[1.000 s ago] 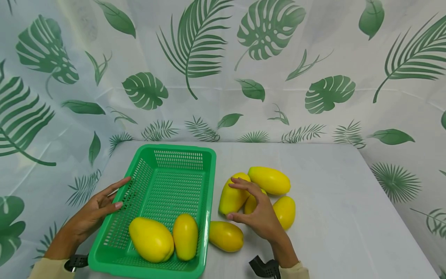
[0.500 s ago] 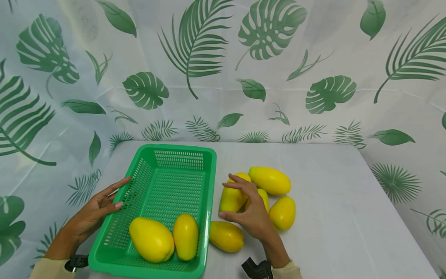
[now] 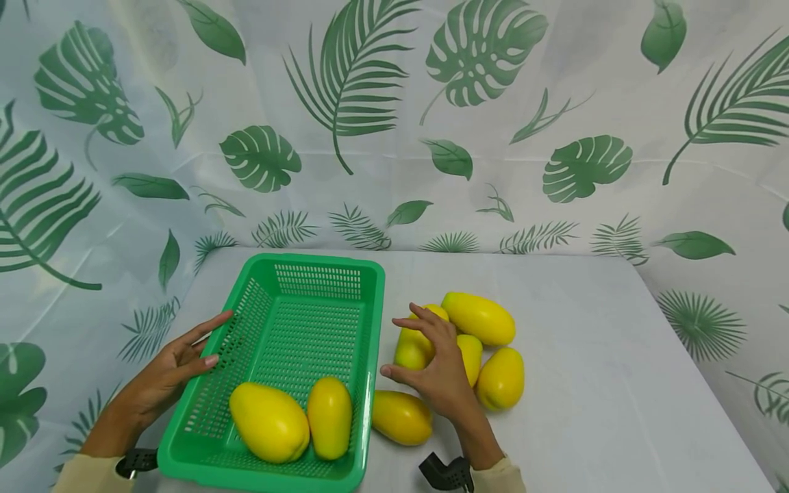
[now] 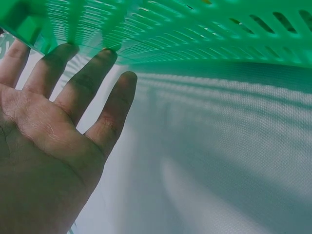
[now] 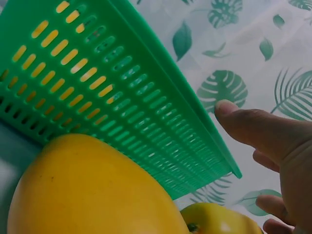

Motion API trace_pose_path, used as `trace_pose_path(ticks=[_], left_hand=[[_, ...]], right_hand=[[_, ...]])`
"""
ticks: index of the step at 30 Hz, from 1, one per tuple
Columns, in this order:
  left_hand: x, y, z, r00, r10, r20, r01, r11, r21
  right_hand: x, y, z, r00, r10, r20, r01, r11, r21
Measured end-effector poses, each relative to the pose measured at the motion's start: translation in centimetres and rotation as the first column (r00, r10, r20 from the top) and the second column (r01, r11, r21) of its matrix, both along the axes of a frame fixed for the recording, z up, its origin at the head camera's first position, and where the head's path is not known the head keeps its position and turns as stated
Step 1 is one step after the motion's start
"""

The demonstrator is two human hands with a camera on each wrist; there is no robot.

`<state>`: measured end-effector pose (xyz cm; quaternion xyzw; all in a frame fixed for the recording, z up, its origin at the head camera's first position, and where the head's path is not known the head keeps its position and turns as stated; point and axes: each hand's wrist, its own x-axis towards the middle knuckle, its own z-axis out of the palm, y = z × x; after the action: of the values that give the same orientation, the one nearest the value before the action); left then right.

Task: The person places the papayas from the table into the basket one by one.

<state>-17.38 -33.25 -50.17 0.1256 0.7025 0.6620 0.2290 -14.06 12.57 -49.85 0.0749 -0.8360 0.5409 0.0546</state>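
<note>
A green plastic basket [image 3: 320, 329] with perforated walls holds two yellow oblong fruits at its near end, a larger one [image 3: 268, 422] and a slimmer one [image 3: 329, 418]. My left hand [image 3: 166, 376] rests at its left rim, thumb over the edge; in the left wrist view the straight fingers [image 4: 90, 80] lie against the outer wall. My right hand [image 3: 440, 370] hovers with spread, slightly bent fingers above a yellow fruit [image 3: 414, 352], partly hiding it; nothing is in its grasp. In the right wrist view, the thumb [image 5: 258, 126] stands apart from the basket.
Against the basket's right side lies another yellow fruit [image 3: 402, 418]. Beside the right hand are more: one at the back [image 3: 479, 318], one in the middle [image 3: 470, 357] and one on the right [image 3: 501, 378]. A white cloth [image 3: 604, 383] covers the table; a leaf-print curtain [image 3: 370, 157] stands behind.
My right hand has drifted left, uncovering more of the middle and right fruits. The fruit under it has shifted slightly right and tilted. My left hand and the basket stay put.
</note>
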Motion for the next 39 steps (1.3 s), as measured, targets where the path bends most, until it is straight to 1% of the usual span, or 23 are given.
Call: trace_pose_path(ticks=[5, 8, 12, 17, 22, 30, 36, 39], left_hand=[[0.0, 0.1, 0.0, 1.000, -0.002, -0.012, 0.002, 1.000, 0.011], [0.0, 0.1, 0.0, 1.000, 0.000, -0.011, 0.000, 1.000, 0.003], [-0.1, 0.1, -0.1, 1.000, -0.001, -0.014, 0.001, 1.000, -0.001], [-0.1, 0.1, -0.1, 1.000, -0.005, -0.021, 0.005, 1.000, 0.010], [-0.1, 0.0, -0.2, 1.000, -0.004, -0.013, 0.004, 1.000, 0.011], [0.0, -0.1, -0.3, 1.000, -0.009, -0.006, 0.009, 1.000, 0.022], [0.0, 0.0, -0.3, 1.000, -0.008, -0.023, 0.009, 0.999, 0.040], [-0.1, 0.0, -0.4, 1.000, -0.010, -0.018, 0.011, 0.999, 0.047]], right_hand=[[-0.2, 0.1, 0.0, 0.997, -0.073, 0.017, 0.072, 0.996, 0.043], [-0.3, 0.3, -0.1, 0.995, -0.090, 0.038, 0.088, 0.995, 0.050], [-0.4, 0.3, -0.2, 0.995, -0.084, 0.053, 0.082, 0.996, 0.044], [-0.5, 0.3, -0.3, 0.996, -0.073, 0.047, 0.071, 0.997, 0.030], [-0.7, 0.2, -0.5, 0.996, -0.068, 0.061, 0.067, 0.997, 0.025], [-0.6, 0.7, -1.7, 0.991, -0.085, 0.107, 0.085, 0.996, 0.004], [-0.7, 1.1, -2.1, 0.990, -0.059, 0.131, 0.062, 0.998, -0.014], [-0.7, 1.2, -2.1, 0.989, -0.046, 0.144, 0.051, 0.998, -0.029]])
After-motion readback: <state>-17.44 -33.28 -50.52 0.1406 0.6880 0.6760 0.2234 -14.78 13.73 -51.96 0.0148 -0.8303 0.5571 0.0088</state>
